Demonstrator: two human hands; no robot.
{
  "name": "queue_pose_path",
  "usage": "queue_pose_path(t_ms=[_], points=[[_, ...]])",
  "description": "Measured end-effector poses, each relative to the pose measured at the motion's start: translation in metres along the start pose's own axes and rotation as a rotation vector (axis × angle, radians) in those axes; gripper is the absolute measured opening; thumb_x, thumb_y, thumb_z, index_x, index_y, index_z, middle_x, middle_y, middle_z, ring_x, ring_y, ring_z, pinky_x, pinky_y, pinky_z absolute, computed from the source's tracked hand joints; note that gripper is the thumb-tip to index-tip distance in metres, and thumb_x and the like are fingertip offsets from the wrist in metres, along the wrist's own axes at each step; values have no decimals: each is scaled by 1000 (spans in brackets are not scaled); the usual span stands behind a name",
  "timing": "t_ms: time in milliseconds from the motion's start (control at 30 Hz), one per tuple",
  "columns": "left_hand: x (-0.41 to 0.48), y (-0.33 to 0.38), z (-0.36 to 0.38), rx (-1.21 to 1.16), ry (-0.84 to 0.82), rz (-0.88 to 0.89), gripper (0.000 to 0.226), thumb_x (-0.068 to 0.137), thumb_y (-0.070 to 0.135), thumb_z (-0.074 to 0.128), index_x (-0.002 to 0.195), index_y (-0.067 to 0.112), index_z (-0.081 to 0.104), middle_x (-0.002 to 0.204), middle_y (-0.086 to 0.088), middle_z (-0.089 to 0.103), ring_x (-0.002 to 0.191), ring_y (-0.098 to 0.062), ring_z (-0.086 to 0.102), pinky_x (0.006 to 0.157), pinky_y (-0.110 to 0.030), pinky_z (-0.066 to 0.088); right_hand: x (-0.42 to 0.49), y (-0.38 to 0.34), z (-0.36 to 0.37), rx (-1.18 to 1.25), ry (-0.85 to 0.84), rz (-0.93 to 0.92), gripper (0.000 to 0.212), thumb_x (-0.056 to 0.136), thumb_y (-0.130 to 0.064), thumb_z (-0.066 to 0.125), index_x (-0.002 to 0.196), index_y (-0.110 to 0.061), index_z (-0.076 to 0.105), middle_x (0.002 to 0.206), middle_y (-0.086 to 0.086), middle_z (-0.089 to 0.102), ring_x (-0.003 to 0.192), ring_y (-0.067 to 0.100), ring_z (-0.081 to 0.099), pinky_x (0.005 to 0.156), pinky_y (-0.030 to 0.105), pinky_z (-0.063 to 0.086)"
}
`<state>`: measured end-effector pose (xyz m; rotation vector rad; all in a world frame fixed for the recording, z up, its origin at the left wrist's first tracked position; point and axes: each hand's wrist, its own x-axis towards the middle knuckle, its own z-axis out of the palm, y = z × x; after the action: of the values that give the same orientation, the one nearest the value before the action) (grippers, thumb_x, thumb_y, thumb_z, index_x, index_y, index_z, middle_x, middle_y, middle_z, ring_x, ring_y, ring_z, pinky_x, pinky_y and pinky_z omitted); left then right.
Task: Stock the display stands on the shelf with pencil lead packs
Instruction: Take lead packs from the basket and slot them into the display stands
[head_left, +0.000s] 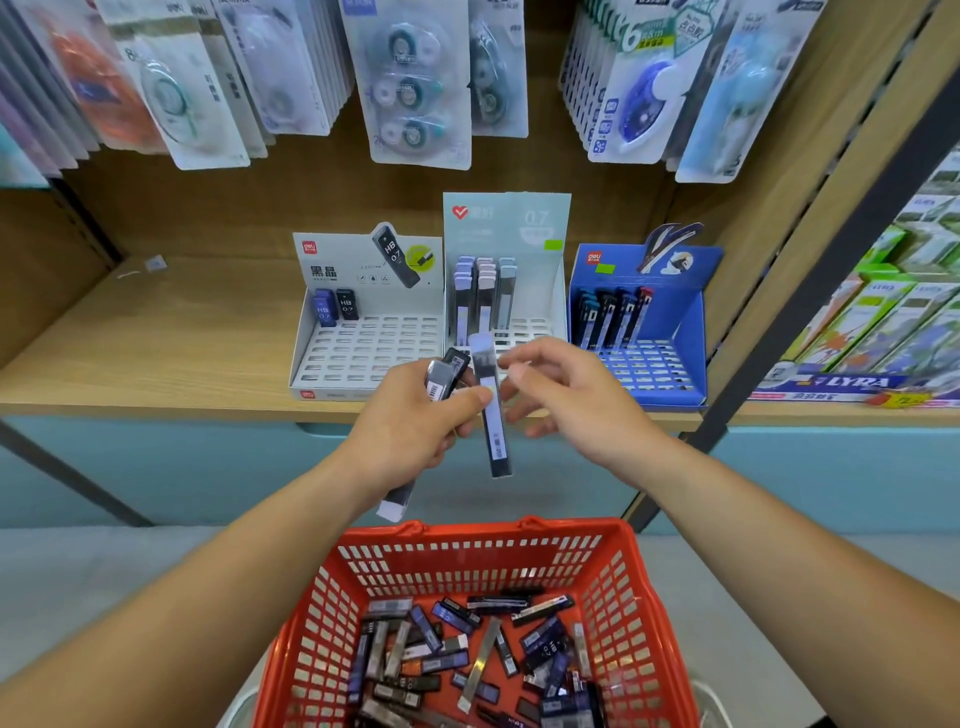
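Display stands (506, 223) numbered three on the shelf (156, 338); the white stand (363, 353) held two packs (332, 306). Left hand (410, 421) gripped at least three lead packs (491, 415); right hand (576, 400) hovered beside them, fingers relaxed, empty.

The white stand (363, 353) offers open slots except at its back-left corner, where two packs (335, 306) stand; the blue stand (693, 332) is free before its back row. The left hand (415, 421) with its held packs (491, 415) and the right hand (571, 400) block the front of the middle stand (558, 291), and hanging cards (415, 88) overhang all three.
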<state>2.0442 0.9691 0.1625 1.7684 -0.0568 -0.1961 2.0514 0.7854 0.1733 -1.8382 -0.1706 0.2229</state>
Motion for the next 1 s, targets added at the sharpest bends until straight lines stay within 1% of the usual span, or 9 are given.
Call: queue_pose_path(t_ms=[100,233,300,467,567,633,833,900,1000], points=[[1,-3,5,42,-40,12,14,97,18,65,85,13,59,57,-2,53,47,-17,36,43,-24,27,9,-6,2,-1,5,-63,19,104,-22,51,116,-26,65,97,1,67,73,11,65,64,29,56],[7,-6,6,64,-65,15,15,97,19,65,87,13,56,58,-2,54,46,-17,37,42,-24,30,20,-7,6,-61,30,-146,12,98,-20,64,98,-29,71,99,14,66,77,26,65,58,26,55],[12,-7,-1,50,-23,8,13,97,21,66,94,11,58,59,-1,55,48,-17,40,43,-25,34,30,-9,3,-48,103,-163,12,95,-17,68,96,-28,73,95,12,71,78,21,68,58,28,57],[24,-14,-34,53,92,26,17,99,21,64,94,7,56,61,-7,58,49,-20,54,46,-30,49,72,-12,-13,-66,291,-188,12,90,-14,74,94,-25,72,86,4,76,85,21,72,66,31,61],[27,-19,-50,31,116,8,17,100,20,61,94,5,55,57,-4,56,48,-20,56,47,-31,52,100,-8,-15,-155,358,-239,18,89,-14,75,85,-31,71,82,-4,75,82,16,72,78,41,61],[28,-22,-58,18,123,-4,18,100,21,61,96,4,55,56,-4,56,48,-20,58,49,-32,55,113,-3,-14,-206,359,-254,21,88,-16,76,81,-35,69,81,-10,74,81,12,71,82,44,60],[30,-24,-66,13,137,-21,18,101,22,60,97,5,57,57,-2,60,49,-20,60,51,-31,54,125,10,-13,-298,328,-243,13,87,-16,77,86,-28,73,82,-10,72,82,12,70,82,46,59],[29,-24,-65,23,133,-26,17,101,22,60,97,6,58,59,-2,61,49,-19,60,52,-31,53,125,9,-17,-365,319,-250,6,87,-17,77,88,-23,75,81,-10,73,80,10,69,80,42,60],[28,-22,-64,23,128,-32,15,101,23,60,97,8,58,60,-3,61,48,-19,59,51,-28,51,124,5,-19,-461,281,-269,4,87,-19,77,91,-19,76,81,-11,72,78,4,67,77,30,58]])
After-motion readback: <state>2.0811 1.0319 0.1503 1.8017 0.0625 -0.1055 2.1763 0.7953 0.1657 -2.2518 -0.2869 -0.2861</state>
